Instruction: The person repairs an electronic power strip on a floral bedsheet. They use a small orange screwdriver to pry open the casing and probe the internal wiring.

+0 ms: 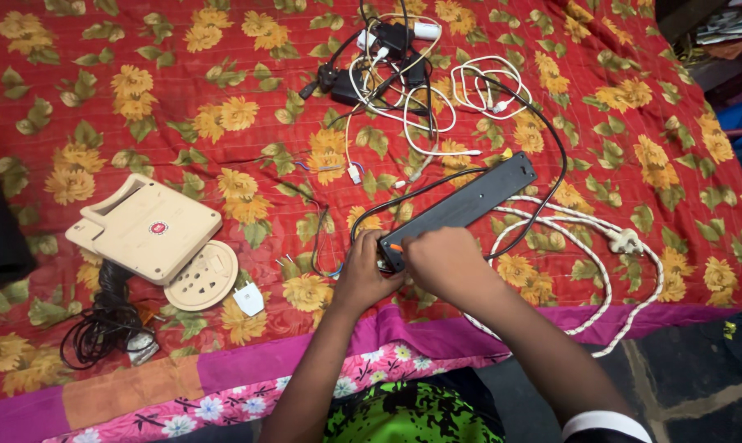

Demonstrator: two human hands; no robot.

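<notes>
A long black power strip (464, 205) lies underside up on the red flowered bedspread (182, 82), slanting from the middle toward the upper right. My left hand (363, 275) grips its near end. My right hand (441, 261) rests over the same end, fingers closed around a small tool with an orange tip (396, 247) pressed at the strip's corner. A thick white braided cord (584, 230) with a white plug (625, 240) loops to the right of the strip. Thin black wires (322, 238) trail from the near end.
A cream plastic telephone-like box (145, 230) lies upside down at left, with a round cream socket plate (201, 276), a small white plug (249, 299) and a coiled black cord (104, 324). Tangled white and black cables and adapters (404, 74) lie at the top. The bed edge runs along the bottom.
</notes>
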